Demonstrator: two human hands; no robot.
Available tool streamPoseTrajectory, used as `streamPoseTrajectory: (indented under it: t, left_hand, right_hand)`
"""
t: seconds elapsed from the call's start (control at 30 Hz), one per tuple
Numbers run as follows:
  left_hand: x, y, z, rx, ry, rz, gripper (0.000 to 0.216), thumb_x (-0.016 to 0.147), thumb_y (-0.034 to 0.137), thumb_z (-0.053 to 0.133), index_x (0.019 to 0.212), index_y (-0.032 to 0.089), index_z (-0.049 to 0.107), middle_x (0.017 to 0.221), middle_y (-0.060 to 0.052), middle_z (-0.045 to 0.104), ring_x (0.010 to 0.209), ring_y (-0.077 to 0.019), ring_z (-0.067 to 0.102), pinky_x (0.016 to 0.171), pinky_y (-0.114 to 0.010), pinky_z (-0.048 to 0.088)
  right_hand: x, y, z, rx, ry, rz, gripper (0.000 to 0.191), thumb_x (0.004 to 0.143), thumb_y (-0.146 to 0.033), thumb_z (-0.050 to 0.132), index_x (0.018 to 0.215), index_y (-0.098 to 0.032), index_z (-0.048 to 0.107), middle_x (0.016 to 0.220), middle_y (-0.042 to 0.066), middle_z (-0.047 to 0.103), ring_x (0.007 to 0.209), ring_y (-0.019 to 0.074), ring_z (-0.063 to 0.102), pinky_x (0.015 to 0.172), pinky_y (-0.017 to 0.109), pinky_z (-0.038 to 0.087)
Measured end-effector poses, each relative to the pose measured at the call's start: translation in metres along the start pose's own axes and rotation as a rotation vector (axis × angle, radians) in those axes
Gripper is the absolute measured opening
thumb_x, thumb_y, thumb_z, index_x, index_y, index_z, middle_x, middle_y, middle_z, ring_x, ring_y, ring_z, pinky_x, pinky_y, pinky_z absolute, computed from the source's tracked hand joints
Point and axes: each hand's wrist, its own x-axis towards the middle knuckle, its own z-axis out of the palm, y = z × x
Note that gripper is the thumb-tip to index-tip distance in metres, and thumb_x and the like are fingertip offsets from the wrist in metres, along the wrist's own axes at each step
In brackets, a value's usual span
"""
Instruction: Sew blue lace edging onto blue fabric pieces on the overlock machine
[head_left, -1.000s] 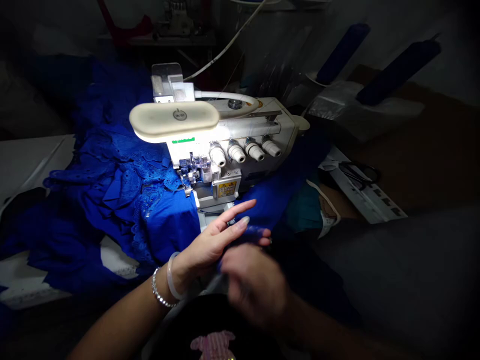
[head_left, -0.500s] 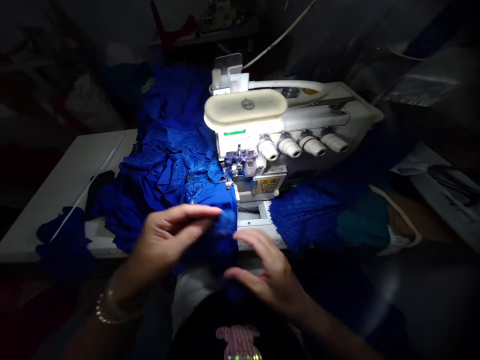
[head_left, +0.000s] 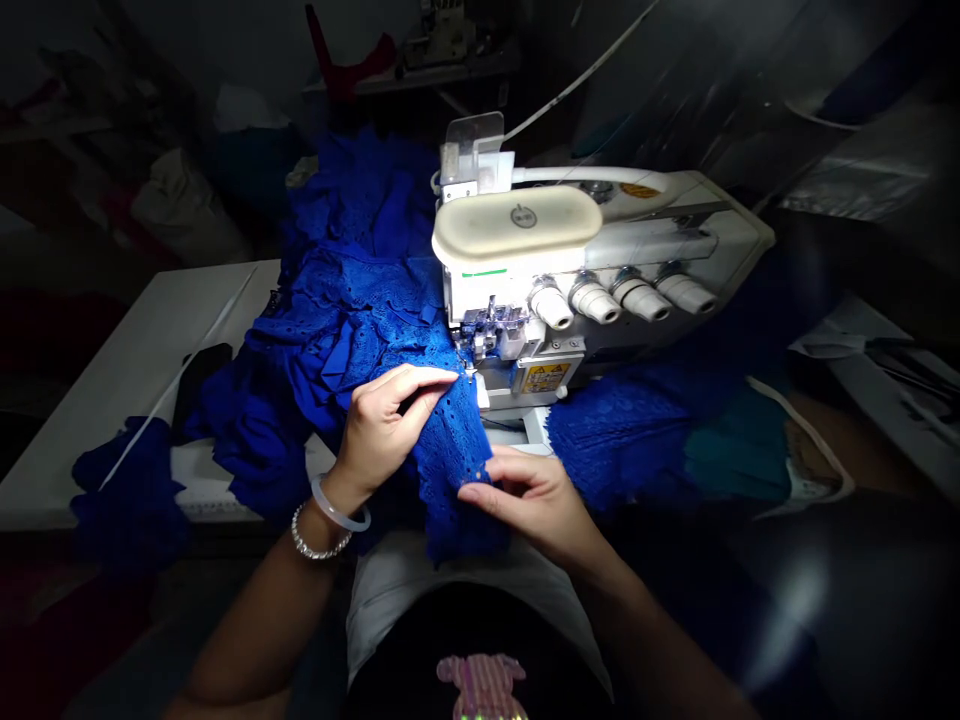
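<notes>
A strip of blue eyelet lace fabric (head_left: 454,440) hangs from the needle area of a white overlock sewing machine (head_left: 517,225) over the table's front edge. My left hand (head_left: 386,420), with a bangle and a beaded bracelet on the wrist, pinches the lace close to the presser foot (head_left: 470,368). Lower down, my right hand (head_left: 540,500) grips the strip's right edge between thumb and fingers. Behind my left hand, a heap of blue fabric (head_left: 330,320) covers the table left of the machine.
The white table (head_left: 187,310) extends to the left, with a white strip (head_left: 180,375) lying across it. More blue lace (head_left: 622,430) and a teal cloth (head_left: 739,465) lie right of the machine. Thread tension knobs (head_left: 607,300) line its front. Another machine (head_left: 442,35) stands behind.
My left hand has moved right and up to the presser foot, holding the lace. My right hand has closed on the strip's edge. The lace now lies flatter between both hands.
</notes>
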Motion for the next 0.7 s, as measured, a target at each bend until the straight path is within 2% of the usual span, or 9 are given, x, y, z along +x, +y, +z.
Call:
streamPoseTrajectory:
  t: [0.07, 0.17, 0.33, 0.5, 0.57, 0.63, 0.7]
  left_hand:
    - [0.000, -0.002, -0.001, -0.005, -0.028, 0.040, 0.016, 0.089, 0.013, 0.062, 0.100, 0.017, 0.073, 0.093, -0.004, 0.075, 0.086, -0.0133, 0.069, 0.081, -0.024, 0.054]
    - [0.001, -0.005, 0.000, 0.009, -0.027, 0.071, 0.015, 0.087, 0.013, 0.065, 0.100, 0.017, 0.073, 0.094, -0.004, 0.075, 0.088, -0.0133, 0.069, 0.084, -0.025, 0.054]
    - [0.002, -0.007, 0.000, 0.039, -0.018, 0.071, 0.015, 0.087, 0.013, 0.065, 0.099, 0.017, 0.073, 0.095, -0.004, 0.075, 0.089, -0.0130, 0.069, 0.085, -0.024, 0.055]
    - [0.004, -0.010, -0.002, 0.037, -0.048, 0.081, 0.014, 0.087, 0.015, 0.065, 0.098, 0.018, 0.074, 0.097, -0.004, 0.075, 0.092, -0.0142, 0.069, 0.087, -0.027, 0.055]
    - [0.005, -0.011, -0.004, 0.030, -0.069, 0.072, 0.014, 0.087, 0.016, 0.065, 0.099, 0.018, 0.074, 0.097, -0.005, 0.075, 0.092, -0.0145, 0.069, 0.087, -0.028, 0.055]
    - [0.006, -0.012, -0.005, 0.027, -0.079, 0.064, 0.014, 0.087, 0.017, 0.066, 0.098, 0.018, 0.074, 0.097, -0.005, 0.075, 0.092, -0.0148, 0.069, 0.089, -0.029, 0.054]
    - [0.007, -0.012, -0.005, 0.027, -0.075, 0.058, 0.013, 0.085, 0.018, 0.068, 0.097, 0.017, 0.074, 0.097, -0.006, 0.075, 0.093, -0.0153, 0.068, 0.090, -0.029, 0.054]
  right_hand:
    - [-0.006, -0.006, 0.002, -0.132, 0.005, -0.035, 0.028, 0.083, -0.034, 0.071, 0.061, -0.016, 0.068, 0.064, 0.001, 0.053, 0.060, 0.0123, 0.050, 0.055, 0.024, 0.040]
    - [-0.010, -0.009, 0.003, -0.241, 0.005, -0.067, 0.026, 0.082, -0.033, 0.071, 0.061, -0.016, 0.070, 0.070, 0.003, 0.055, 0.067, 0.0145, 0.052, 0.061, 0.026, 0.041]
    - [-0.006, -0.009, -0.001, 0.003, -0.070, 0.102, 0.034, 0.083, -0.039, 0.070, 0.058, -0.015, 0.068, 0.072, 0.003, 0.056, 0.066, 0.0141, 0.053, 0.058, 0.025, 0.041]
    - [0.001, -0.005, -0.005, 0.163, -0.065, 0.069, 0.020, 0.078, -0.035, 0.076, 0.069, -0.017, 0.075, 0.102, 0.006, 0.063, 0.091, 0.0186, 0.060, 0.082, 0.029, 0.048]
    - [0.002, -0.003, -0.006, 0.179, -0.066, 0.085, 0.024, 0.079, -0.037, 0.075, 0.065, -0.017, 0.073, 0.086, 0.004, 0.063, 0.079, 0.0158, 0.058, 0.074, 0.028, 0.048]
    - [0.000, -0.002, -0.005, 0.071, -0.053, 0.113, 0.033, 0.081, -0.041, 0.071, 0.059, -0.016, 0.067, 0.067, 0.001, 0.056, 0.063, 0.0125, 0.051, 0.060, 0.025, 0.043]
    - [-0.002, -0.002, -0.003, -0.061, -0.009, 0.088, 0.038, 0.084, -0.043, 0.068, 0.057, -0.016, 0.064, 0.067, 0.001, 0.056, 0.063, 0.0130, 0.050, 0.057, 0.025, 0.041]
